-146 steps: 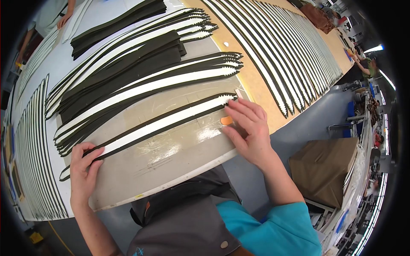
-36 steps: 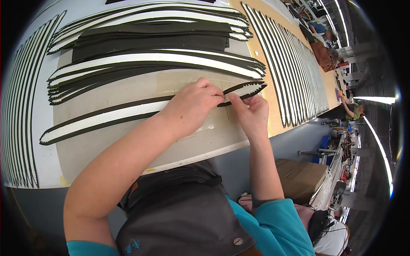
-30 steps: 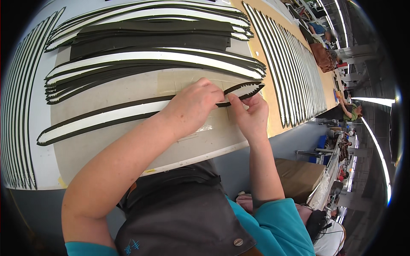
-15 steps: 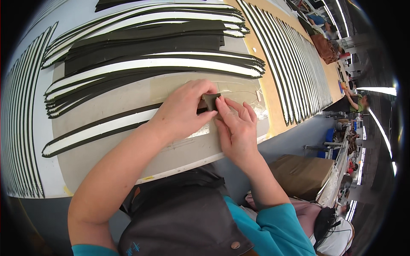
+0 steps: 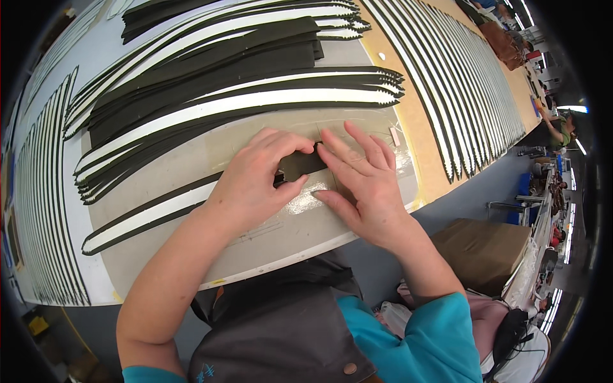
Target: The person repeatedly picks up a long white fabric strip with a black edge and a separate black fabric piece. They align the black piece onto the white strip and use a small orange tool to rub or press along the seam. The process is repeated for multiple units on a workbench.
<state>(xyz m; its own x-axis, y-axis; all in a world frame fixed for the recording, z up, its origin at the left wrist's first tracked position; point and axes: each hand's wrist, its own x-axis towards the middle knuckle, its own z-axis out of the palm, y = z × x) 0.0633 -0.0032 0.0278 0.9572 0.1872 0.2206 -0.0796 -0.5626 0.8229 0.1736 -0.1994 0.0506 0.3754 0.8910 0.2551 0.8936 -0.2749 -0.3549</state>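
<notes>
A long black strip with a white middle band lies on the grey board at the near side of the table. Its right end, a dark folded piece, stands raised between my hands. My left hand grips that piece, thumb on its near side and fingertips at its far side. Beside it, my right hand has its fingers spread and the thumb apart. The index fingertip rests at the right edge of the dark piece. Part of the strip is hidden under my left hand.
Beyond my hands lie stacks of black-and-white strips and plain black strips. More strips line up at the left and right. A small pale block sits at right. A brown box stands beside the table.
My right thumb has come away from the dark piece and the right fingers have spread. My left hand has shifted slightly left and still grips the piece. The whole view has shifted a little.
</notes>
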